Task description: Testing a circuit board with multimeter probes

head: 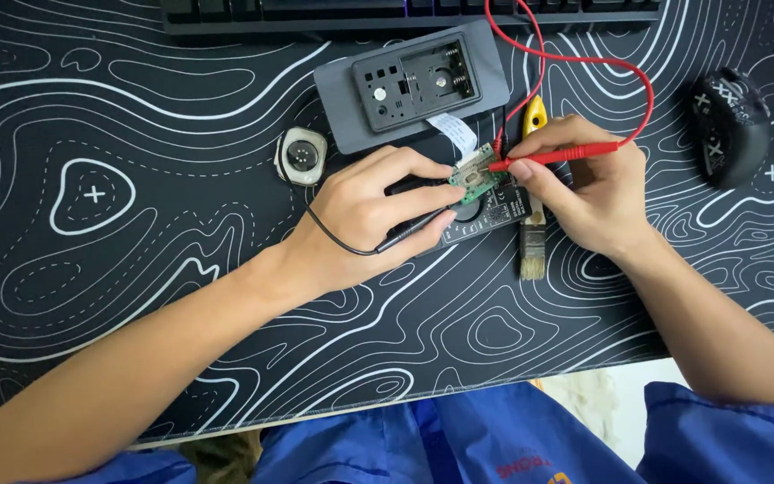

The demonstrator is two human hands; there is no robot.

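Left hand (365, 211) near centre of mat, fingers curled narrow: thumb + index pinching small green circuit board (474, 176) at its 3 o'clock side, black probe (414, 229) tucked under lower fingers w/ thin black lead looping out toward 9 o'clock. Right hand (589, 184) at 3 o'clock of board, closed in pen grip on red probe (553, 156), tip touching board's right edge. Red lead (615, 64) arcing up to 12 o'clock, past keyboard edge.

Board held just above black multimeter (485, 213), mostly hidden under both hands. White ribbon cable (452, 131) running from board's 12 o'clock to grey device case (409, 85), lying open-side-up, empty compartment + screw holes visible. Round grey cap-like part (301, 154) at 9 o'clock of case, apart from left hand. Brush w/ yellow handle (533, 235) lying under right hand, bristles toward 6 o'clock, handle tip poking out at 12 o'clock of knuckles. Black mouse (729, 125) far at 3 o'clock, well apart. Black keyboard (405, 13) along top edge. All on black desk mat w/ white contour lines (136, 134). Blue sleeves (494, 439) at 6 o'clock.
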